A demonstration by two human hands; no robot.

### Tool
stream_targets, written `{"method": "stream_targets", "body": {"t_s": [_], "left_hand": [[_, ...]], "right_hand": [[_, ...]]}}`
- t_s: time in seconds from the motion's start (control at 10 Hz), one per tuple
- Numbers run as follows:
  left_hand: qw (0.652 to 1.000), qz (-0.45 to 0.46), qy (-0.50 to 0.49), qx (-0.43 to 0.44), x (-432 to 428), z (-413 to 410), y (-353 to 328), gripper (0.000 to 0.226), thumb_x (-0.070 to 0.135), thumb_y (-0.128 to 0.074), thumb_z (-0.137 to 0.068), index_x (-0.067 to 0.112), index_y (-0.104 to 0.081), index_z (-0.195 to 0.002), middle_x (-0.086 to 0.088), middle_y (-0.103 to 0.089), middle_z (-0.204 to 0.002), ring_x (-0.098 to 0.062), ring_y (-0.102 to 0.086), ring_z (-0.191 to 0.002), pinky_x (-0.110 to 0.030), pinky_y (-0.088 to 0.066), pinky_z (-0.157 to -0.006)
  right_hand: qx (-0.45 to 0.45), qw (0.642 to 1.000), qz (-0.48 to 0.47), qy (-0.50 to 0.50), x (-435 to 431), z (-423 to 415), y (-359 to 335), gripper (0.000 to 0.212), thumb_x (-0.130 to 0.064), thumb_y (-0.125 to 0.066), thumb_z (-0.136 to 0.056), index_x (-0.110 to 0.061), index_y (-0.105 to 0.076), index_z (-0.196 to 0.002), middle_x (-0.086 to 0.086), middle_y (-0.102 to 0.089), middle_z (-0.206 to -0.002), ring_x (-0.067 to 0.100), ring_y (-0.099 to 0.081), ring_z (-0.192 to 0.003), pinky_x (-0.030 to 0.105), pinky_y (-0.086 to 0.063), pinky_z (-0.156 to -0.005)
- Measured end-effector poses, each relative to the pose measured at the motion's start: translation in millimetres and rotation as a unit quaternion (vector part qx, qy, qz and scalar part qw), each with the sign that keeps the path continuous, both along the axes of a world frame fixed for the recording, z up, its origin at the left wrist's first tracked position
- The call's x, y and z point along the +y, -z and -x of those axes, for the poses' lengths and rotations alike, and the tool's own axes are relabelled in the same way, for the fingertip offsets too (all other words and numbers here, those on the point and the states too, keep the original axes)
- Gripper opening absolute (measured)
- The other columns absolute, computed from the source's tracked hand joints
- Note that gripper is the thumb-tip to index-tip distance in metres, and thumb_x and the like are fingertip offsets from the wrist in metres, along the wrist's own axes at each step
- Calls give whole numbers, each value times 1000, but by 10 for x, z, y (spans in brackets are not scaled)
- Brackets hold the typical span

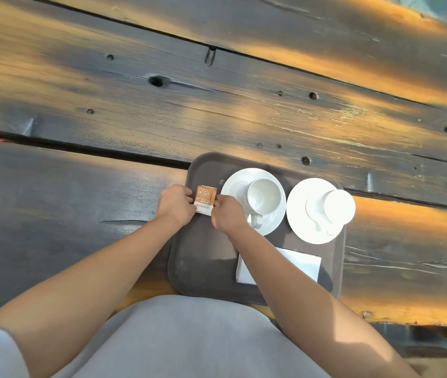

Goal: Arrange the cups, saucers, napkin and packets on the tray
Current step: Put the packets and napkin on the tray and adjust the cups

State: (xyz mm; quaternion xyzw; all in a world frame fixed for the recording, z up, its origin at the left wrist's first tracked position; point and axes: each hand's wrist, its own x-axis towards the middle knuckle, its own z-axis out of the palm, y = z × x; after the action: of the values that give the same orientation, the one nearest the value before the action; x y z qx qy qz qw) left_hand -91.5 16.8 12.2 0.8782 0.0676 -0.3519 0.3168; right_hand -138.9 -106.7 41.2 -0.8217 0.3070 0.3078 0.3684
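Grey shirt fills the bottom of frame, both my forearms run up from it to mid-frame. Left hand (175, 204) and right hand (227, 214) both pinch the orange-and-white packets (205, 199), one on each side, fingers curled; packets sit between the two hands over the tray's upper-left corner. Can't tell whether they touch the tray. Brown tray (203, 263) lies on the dark plank table (216, 105). Right of my right hand: left cup (265, 199), upright, on left saucer (233, 186). Further right: right cup (338, 207) on right saucer (298, 208). White napkin (302, 264) lies on the tray's lower right, partly under my right forearm.
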Motion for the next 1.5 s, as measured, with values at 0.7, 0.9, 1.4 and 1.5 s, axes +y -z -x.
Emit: {"method": "stream_targets", "body": {"t_s": [0.7,0.9,1.4,1.5], "left_hand": [[986,-87,140,-11,52,180,-361,25,11,-73,-82,4,-72,-106,-13,-70,-108,-30,-64,-108,-36,-57,-87],[931,-156,329,-15,-136,730,-644,28,12,-51,-88,4,-68,-109,-17,-68,-113,-33,-65,-102,-35,-55,-82],[844,-159,512,-3,-1606,2467,-1103,28,15,-45,-91,4,-71,-93,-18,-75,-98,-27,-64,-68,-32,-53,-71],[842,-158,514,-30,-1635,2702,-1074,29,20,-48,-93,6,-71,-104,-12,-72,-108,-32,-67,-99,-36,-53,-85]], "right_hand": [[15,992,-79,94,-40,527,-295,28,-6,-48,-92,-19,-48,-67,12,-58,-83,25,-55,-80,45,-56,-86],[73,991,-100,53,-321,1125,-501,10,-12,-52,-96,-14,-62,-93,10,-70,-103,18,-64,-82,32,-54,-81],[100,982,112,-113,-1793,2961,-823,15,-6,-51,-83,-3,-65,-78,13,-63,-73,24,-55,-54,24,-44,-50],[90,982,124,-113,-1836,3123,-749,22,-14,-49,-88,-3,-67,-85,13,-67,-82,27,-60,-61,29,-52,-63]]}}
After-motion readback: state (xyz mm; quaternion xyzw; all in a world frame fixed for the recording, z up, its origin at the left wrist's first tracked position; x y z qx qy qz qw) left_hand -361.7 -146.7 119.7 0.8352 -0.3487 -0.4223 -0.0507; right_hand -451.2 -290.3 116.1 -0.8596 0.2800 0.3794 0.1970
